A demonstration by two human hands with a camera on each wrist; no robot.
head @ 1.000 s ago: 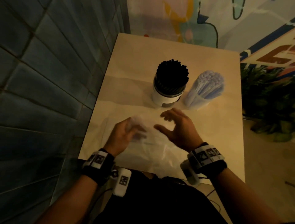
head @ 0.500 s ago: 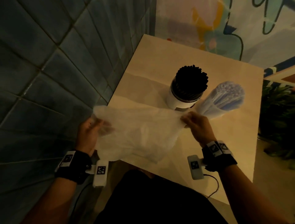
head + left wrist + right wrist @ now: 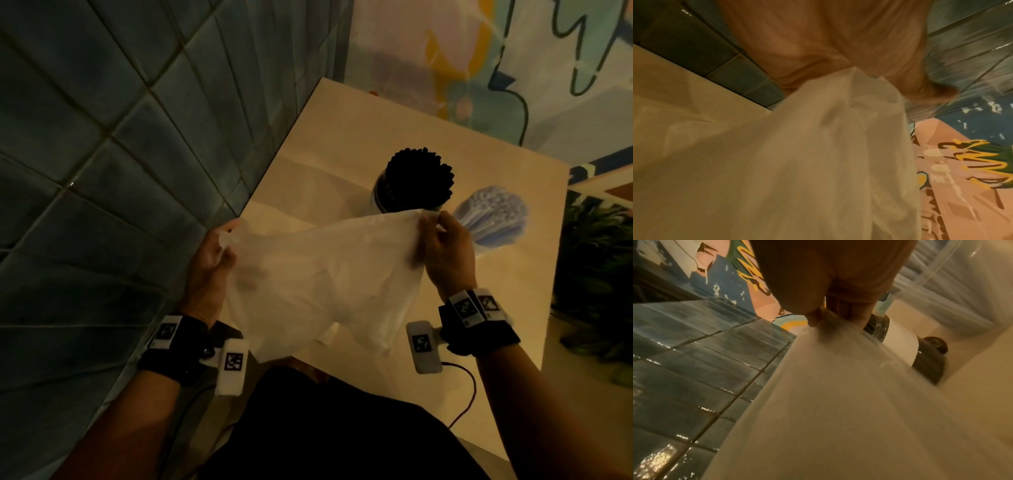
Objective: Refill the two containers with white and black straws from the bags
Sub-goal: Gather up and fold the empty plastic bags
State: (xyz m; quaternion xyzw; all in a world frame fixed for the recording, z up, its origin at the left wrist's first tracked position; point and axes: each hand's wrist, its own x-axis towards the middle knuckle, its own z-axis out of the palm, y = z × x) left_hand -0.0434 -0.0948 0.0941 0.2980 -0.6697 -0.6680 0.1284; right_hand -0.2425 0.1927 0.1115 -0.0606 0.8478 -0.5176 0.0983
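A thin translucent plastic bag is stretched in the air above the near part of the pale table, its upper edge pulled taut; that long edge runs from lower left up to the right, and the rest of the film hangs down limp toward the person's lap. The left hand holds the left end with fingers curled round the bunched film, and the right hand pinches the right corner between thumb and fingertips; the right wrist view shows the film gathered in that pinch. No straws can be made out inside the bag.

Behind the bag stand two containers, just beside each other. The left container is packed with black straws, upright, ends pointing at the camera; it carries a white band, any writing on it too dark to read. The right container is clear and holds white straws, fanned and leaning to the right.

Dark tiles line the wall on the left, a painted mural lies beyond the table, and a plant stands on the right
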